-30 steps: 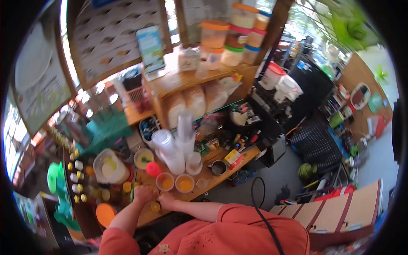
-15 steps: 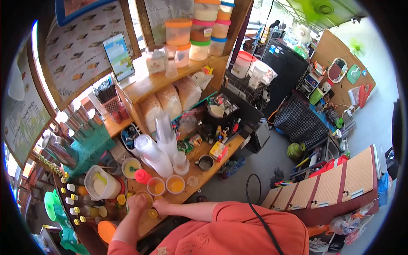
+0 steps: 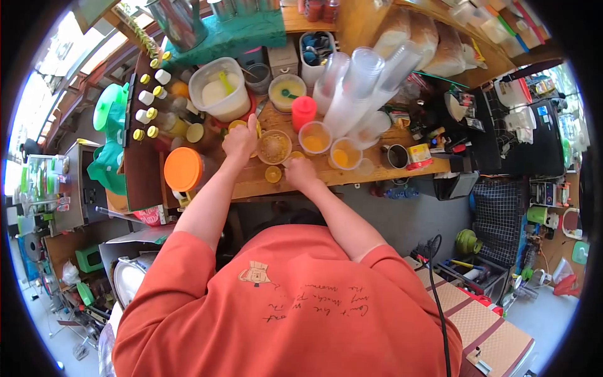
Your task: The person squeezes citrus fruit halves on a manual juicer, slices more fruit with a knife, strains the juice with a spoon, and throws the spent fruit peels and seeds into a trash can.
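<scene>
My left hand [image 3: 240,143] is closed at the left side of a round bowl [image 3: 274,147] with pale, pulpy contents; its thumb points up. Something yellow shows around its fingers, but what it grips is hidden. My right hand [image 3: 301,173] is closed at the bowl's lower right, its fingertips on a yellow-orange citrus half [image 3: 295,156]. Another cut citrus half [image 3: 272,174] lies in front of the bowl, between my hands. Two clear cups with orange liquid, one nearer [image 3: 315,137] and one further right [image 3: 345,154], stand beside my right hand.
Behind the bowl stand a red bottle [image 3: 304,113], a tub of pale liquid [image 3: 287,93] and a large white container [image 3: 219,91]. Tall stacks of plastic cups [image 3: 364,75] rise at right. Yellow-capped bottles and an orange-lidded jar [image 3: 183,169] stand left. A metal mug [image 3: 396,156] sits near the edge.
The view has turned left and down, so the counter and both arms now show more fully. My left hand has moved from above the bowl to its left side, thumb raised.
</scene>
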`<act>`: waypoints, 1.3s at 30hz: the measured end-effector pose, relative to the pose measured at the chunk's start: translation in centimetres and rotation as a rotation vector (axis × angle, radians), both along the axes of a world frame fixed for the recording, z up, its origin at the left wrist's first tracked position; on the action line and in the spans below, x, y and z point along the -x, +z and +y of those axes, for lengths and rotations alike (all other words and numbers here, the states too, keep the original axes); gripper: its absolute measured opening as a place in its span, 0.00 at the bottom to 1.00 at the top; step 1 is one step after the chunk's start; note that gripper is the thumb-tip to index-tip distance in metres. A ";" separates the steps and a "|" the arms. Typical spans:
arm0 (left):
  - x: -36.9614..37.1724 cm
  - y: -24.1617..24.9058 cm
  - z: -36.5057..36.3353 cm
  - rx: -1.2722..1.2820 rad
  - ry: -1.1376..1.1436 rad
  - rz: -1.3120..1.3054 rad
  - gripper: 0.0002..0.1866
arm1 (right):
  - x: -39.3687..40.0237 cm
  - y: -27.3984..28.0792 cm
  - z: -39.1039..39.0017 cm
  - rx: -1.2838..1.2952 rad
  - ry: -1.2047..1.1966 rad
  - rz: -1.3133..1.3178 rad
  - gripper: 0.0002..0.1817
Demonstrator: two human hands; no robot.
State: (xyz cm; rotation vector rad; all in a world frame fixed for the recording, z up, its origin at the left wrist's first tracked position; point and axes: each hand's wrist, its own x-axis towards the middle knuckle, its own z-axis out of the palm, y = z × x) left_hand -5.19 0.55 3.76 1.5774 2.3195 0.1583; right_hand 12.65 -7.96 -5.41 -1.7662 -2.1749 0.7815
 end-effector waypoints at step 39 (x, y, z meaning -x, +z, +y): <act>-0.6 0.7 -2.2 -0.072 -0.785 0.176 0.26 | -0.6 1.3 0.1 0.022 0.099 -0.026 0.14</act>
